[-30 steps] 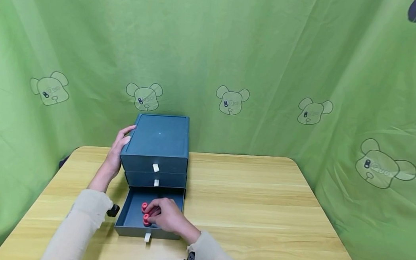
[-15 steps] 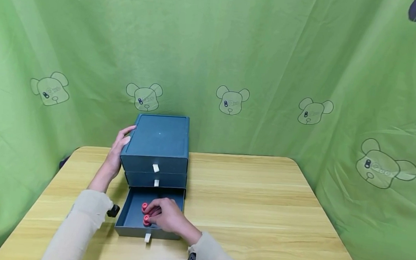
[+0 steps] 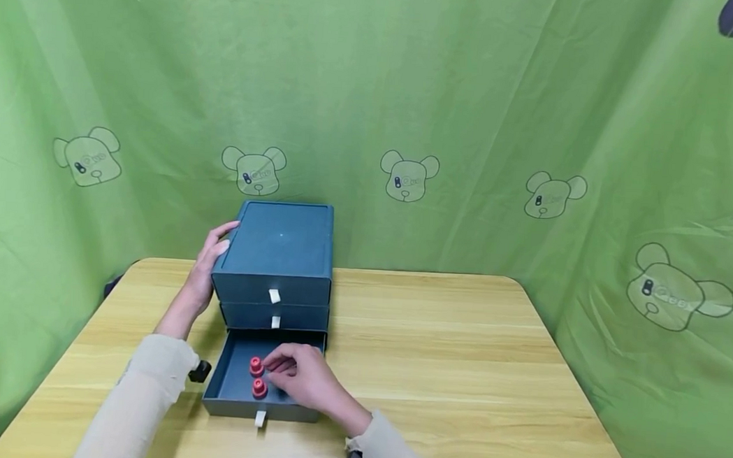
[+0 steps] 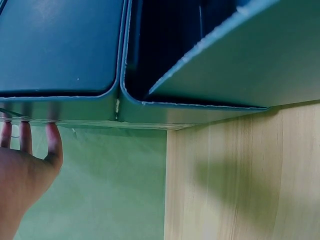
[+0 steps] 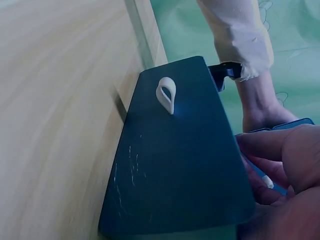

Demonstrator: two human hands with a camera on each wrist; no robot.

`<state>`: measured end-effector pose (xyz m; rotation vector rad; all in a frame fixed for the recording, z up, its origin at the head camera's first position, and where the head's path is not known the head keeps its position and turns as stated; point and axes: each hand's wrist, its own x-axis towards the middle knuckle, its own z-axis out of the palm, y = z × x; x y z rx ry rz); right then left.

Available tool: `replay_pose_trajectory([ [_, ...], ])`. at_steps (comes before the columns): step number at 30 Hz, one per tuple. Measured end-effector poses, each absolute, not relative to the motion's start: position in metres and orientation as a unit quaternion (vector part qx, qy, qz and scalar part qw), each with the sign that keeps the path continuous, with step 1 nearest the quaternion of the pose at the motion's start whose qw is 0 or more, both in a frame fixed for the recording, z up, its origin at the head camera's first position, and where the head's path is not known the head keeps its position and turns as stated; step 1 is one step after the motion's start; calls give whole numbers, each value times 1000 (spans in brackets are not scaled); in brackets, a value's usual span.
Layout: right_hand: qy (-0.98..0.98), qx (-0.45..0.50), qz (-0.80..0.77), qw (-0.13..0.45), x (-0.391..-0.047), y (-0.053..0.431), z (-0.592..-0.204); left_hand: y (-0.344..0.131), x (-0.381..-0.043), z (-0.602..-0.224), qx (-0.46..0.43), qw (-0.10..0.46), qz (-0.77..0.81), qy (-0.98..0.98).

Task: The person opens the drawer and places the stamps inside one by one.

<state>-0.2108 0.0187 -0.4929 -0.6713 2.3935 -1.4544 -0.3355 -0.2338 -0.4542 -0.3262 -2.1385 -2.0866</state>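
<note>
In the head view, a dark blue drawer unit (image 3: 280, 238) stands on the table with its bottom drawer (image 3: 236, 409) pulled out. Two small red stepped pieces with round tops (image 3: 259, 388) stand upright in that drawer, one behind the other. My right hand (image 3: 310, 380) is over the drawer just right of them, fingers loosely bent, with nothing visible between fingertips and thumb. My left hand (image 3: 203, 268) rests on the unit's left side; the left wrist view shows its fingertips (image 4: 53, 135) touching the side wall. The drawer front mostly hides the right hand's fingertips in the right wrist view.
Two upper drawers with white pull tabs (image 3: 275, 295) are closed. Another white loop tab (image 5: 166, 95) sticks out from the open drawer's front. Wooden tabletop (image 3: 446, 374) extends to the right, and a green curtain (image 3: 474, 109) hangs behind.
My right hand has let go of the nearer red piece and drawn slightly to the right, leaving both red pieces standing in the drawer. The left hand has stayed in place.
</note>
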Motion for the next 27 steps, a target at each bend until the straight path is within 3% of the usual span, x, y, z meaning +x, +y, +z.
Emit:
replay_pose_trajectory([
  [7,806,-258,-520,117,-193,30,-484,-234,-335,-451,-110,69,-692,-710],
  [27,786,-261,-530,182,-151,34,-493,-232,-335,-452,-105,67,-699,-704],
])
